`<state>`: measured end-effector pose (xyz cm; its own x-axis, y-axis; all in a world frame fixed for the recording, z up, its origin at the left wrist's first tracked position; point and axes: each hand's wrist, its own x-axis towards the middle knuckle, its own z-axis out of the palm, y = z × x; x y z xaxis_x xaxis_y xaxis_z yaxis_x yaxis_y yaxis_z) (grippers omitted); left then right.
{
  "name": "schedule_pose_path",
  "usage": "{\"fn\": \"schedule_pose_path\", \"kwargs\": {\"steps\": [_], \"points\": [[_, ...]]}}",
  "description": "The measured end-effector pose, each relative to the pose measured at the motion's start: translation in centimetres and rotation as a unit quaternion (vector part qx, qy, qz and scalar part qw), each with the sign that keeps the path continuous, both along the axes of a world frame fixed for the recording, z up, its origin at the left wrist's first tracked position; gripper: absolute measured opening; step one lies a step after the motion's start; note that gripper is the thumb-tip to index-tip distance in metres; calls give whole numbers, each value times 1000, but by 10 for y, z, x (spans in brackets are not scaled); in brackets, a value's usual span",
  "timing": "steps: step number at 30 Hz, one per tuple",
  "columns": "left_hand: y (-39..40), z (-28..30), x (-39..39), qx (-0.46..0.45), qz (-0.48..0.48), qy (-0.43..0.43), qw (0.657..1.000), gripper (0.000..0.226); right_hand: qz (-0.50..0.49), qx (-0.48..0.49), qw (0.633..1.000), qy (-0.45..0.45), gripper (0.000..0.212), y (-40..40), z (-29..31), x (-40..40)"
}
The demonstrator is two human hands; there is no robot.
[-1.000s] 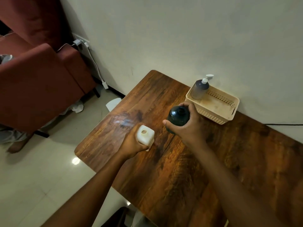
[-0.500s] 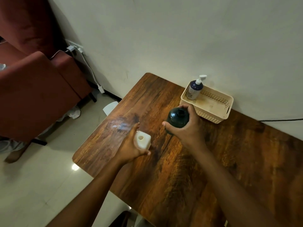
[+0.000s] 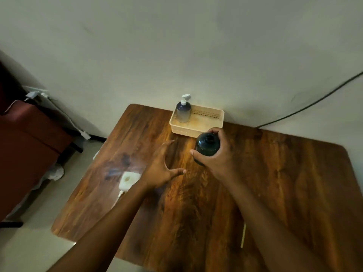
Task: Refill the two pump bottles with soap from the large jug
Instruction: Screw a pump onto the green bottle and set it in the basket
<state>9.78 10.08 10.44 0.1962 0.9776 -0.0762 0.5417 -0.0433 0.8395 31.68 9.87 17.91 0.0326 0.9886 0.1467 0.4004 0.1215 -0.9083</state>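
1. The dark-stained wooden bench reaches the pale wall at its far edge, where a cream perforated plastic basket sits; bare wood lies open to the right of the basket and toward the near edge.
2. A dark pump bottle with a white dispenser head stands upright in the basket's left end.
3. Just in front of the basket, the right hand has its grip closed around a dark round open-necked bottle.
4. The left hand, left of that bottle, is spread wide and holds nothing.
5. The white square pump top lies on the bench well left of the basket's front; the forearm covers part of it, and its tube is blurred.
6. The large jug cannot be seen.
7. Half a second ago the left hand held the pump top; it has since let go.
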Motion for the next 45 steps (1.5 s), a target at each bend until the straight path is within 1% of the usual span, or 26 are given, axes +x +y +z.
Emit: {"fn": "schedule_pose_path", "kwargs": {"steps": [4,8,17,19,22,25,28,30,32,33,36,37,38,40,45], "points": [[9,-2,62,8,-47,24,999,106,-44,-16,999,-8,75,-14,6,49],[9,-11,125,7,-87,39,995,97,-92,0,995,-36,71,-32,5,98],[-14,-58,221,-98,-142,116,978,93,-155,10,987,-41,70,-60,-7,168],[-22,-68,238,-124,-143,123,974,85,-160,6,986,-40,71,-64,-13,177],[-34,-84,263,-167,-151,125,966,65,-172,-5,984,-45,71,-67,-21,188],[-45,-96,279,-214,-119,121,962,64,-174,-4,984,-44,70,-70,-29,196],[-56,-103,290,-214,-104,114,965,61,-176,-15,984,-37,69,-72,-37,200],[-62,-105,299,-211,-106,107,966,67,-178,-23,983,-40,70,-73,-41,203],[-67,-107,307,-204,-109,121,965,76,-178,-31,983,-40,71,-74,-44,206],[-69,-109,311,-199,-110,136,964,71,-179,-35,983,-37,71,-75,-45,208],[-74,-113,318,-197,-123,158,960,27,-182,-42,982,-34,72,-77,-48,211],[-74,-114,319,-198,-125,160,959,15,-184,-44,981,-36,72,-77,-48,213],[-74,-114,320,-197,-127,159,959,8,-186,-45,981,-38,72,-77,-48,214],[-72,-115,319,-198,-128,152,960,10,-189,-45,980,-45,73,-76,-48,216],[-58,-102,304,-183,-110,144,966,34,-184,-40,981,-50,72,-72,-45,214]]}}
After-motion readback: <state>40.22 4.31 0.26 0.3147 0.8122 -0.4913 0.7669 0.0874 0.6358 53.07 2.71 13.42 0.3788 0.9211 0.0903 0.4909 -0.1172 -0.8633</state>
